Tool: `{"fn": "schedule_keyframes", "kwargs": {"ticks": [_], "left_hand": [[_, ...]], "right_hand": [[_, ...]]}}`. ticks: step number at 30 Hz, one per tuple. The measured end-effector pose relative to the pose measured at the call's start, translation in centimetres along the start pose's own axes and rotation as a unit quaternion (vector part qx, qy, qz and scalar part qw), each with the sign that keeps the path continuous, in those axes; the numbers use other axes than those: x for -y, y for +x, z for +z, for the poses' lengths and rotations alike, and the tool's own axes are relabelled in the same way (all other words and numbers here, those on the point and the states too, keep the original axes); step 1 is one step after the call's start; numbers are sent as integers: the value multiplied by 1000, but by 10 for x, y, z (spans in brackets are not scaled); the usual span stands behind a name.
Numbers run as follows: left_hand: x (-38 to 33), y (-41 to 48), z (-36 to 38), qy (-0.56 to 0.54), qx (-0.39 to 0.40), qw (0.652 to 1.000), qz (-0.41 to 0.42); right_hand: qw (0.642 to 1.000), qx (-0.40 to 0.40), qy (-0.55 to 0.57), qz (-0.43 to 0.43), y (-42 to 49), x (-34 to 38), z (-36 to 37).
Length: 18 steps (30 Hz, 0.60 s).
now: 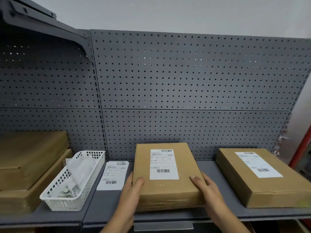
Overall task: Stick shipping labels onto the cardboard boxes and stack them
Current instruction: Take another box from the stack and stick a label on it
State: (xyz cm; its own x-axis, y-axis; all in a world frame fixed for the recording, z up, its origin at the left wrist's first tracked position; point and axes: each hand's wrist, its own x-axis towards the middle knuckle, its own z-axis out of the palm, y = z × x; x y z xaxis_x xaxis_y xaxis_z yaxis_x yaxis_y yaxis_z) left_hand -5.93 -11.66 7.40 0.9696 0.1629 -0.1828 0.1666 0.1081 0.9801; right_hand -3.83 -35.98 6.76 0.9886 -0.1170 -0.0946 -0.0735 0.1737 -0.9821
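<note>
— On the shelf (107,204), centre: which step?
— Label (164,164) already on; left hand (133,187) and right hand (206,186) each grip a near corner of the centre box (166,194), thumbs on top. Next, likely: lift it, square it onto the right-hand box (239,179).
</note>
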Motion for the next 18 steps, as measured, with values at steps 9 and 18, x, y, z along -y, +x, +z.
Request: {"fn": "schedule_keyframes", "kwargs": {"ticks": [9, 18], "left_hand": [[-29, -7, 25, -12, 1, 999, 46], [-52, -11, 92, -43, 36, 996, 64]], "right_hand": [[999, -19, -12, -47, -8, 38, -20], [993, -57, -29, -94, -11, 84, -76]]}}
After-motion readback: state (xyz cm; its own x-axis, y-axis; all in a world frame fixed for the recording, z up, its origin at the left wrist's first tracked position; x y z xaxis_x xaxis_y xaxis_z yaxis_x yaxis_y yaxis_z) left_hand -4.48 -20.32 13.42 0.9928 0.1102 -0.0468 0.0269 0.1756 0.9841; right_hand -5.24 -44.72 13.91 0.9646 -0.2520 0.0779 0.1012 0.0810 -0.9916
